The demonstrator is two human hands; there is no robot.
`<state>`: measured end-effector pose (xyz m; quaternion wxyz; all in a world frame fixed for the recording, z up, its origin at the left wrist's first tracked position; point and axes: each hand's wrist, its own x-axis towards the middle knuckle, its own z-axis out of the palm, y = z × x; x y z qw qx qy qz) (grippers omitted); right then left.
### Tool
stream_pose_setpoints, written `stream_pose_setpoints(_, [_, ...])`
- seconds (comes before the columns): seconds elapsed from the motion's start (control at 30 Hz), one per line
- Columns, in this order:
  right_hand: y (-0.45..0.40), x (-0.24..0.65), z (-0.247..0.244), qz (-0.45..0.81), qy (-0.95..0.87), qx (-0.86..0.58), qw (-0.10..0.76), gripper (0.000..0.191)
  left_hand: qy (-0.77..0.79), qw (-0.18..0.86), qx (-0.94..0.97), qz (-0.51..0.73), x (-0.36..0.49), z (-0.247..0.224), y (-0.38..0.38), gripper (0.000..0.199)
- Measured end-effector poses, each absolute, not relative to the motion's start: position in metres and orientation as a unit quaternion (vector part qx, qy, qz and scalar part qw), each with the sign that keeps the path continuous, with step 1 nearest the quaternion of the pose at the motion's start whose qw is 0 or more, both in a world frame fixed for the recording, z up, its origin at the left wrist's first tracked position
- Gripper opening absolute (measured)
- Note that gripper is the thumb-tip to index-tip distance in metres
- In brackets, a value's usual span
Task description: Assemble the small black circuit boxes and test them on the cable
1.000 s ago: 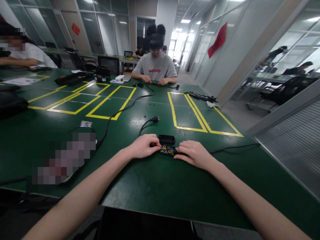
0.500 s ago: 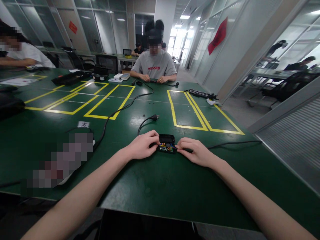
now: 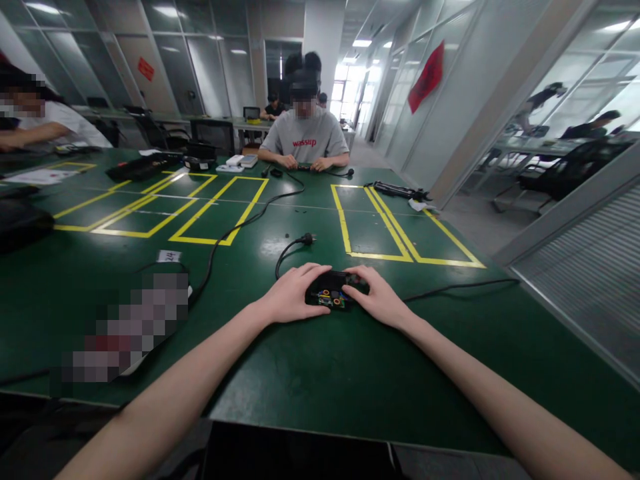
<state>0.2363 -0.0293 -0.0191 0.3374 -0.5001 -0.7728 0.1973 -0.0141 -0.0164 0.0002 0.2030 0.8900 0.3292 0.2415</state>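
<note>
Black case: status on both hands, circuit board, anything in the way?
Left hand at left end of black case, right hand at right end; grips unclear. Circuit board uncovered. Plug lies beyond, not touching case.

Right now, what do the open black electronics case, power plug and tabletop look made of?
Open black electronics case: probably moulded plastic, thin-walled; finish hard to judge. Power plug: black plastic or rubber, fairly dull, little shine. Tabletop: smooth green sheet or coating, semi-gloss, given blurred light reflections.

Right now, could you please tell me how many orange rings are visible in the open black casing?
2: one orange ring towards the left, another orange ring nearer and to its right. The fingers may hide more.
</note>
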Motion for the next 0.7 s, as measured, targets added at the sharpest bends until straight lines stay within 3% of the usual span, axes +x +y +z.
stream_pose_setpoints(0.17, [-0.036, 0.231, -0.013, 0.325, -0.713, -0.479, 0.396, 0.028, 0.298, 0.282, 0.866, 0.287, -0.016, -0.001, -0.017, 0.086])
stream_pose_setpoints(0.3, [-0.039, 0.226, -0.012, 0.29, -0.705, -0.48, 0.434, 0.019, 0.291, 0.306, 0.859, 0.291, -0.018, -0.002, -0.017, 0.082])
stream_pose_setpoints(0.5, [-0.041, 0.224, -0.01, 0.291, -0.723, -0.464, 0.421, 0.012, 0.295, 0.302, 0.857, 0.294, -0.019, 0.002, -0.017, 0.072])
stream_pose_setpoints(0.7, [-0.048, 0.225, -0.002, 0.302, -0.748, -0.414, 0.423, 0.012, 0.283, 0.298, 0.865, 0.29, -0.017, 0.007, -0.017, 0.047])
